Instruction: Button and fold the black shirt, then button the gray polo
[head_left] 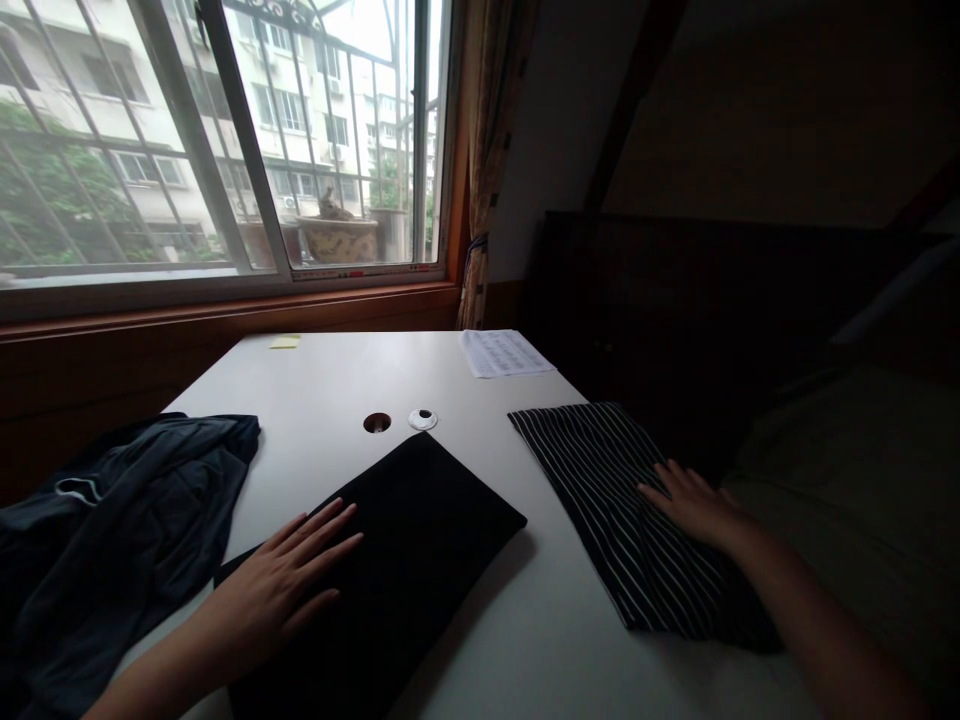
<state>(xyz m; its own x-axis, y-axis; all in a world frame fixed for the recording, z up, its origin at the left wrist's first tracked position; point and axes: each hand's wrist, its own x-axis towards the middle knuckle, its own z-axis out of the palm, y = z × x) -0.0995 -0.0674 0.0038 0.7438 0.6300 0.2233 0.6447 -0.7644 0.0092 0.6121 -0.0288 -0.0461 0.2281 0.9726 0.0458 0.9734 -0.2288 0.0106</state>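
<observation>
My left hand (281, 580) lies flat, fingers stretched out, on a folded black cloth (405, 560) in the middle of the white table. The kind of garment cannot be made out. On the right, my right hand (690, 500) rests with fingers spread on a folded black garment with thin white stripes (592, 490) at the table's right edge. Neither hand grips anything. A crumpled dark blue garment (150, 510) lies to the left of my left hand, hanging over the table's left edge, with a small pale outlined mark on it.
The white table (337, 375) has a cable hole (377, 423) with a round cover (423, 420) beside it. Printed sheets (506, 353) and a yellow sticky note (286, 342) lie at its far side. Behind are a barred window (337, 150) and a curtain (487, 150).
</observation>
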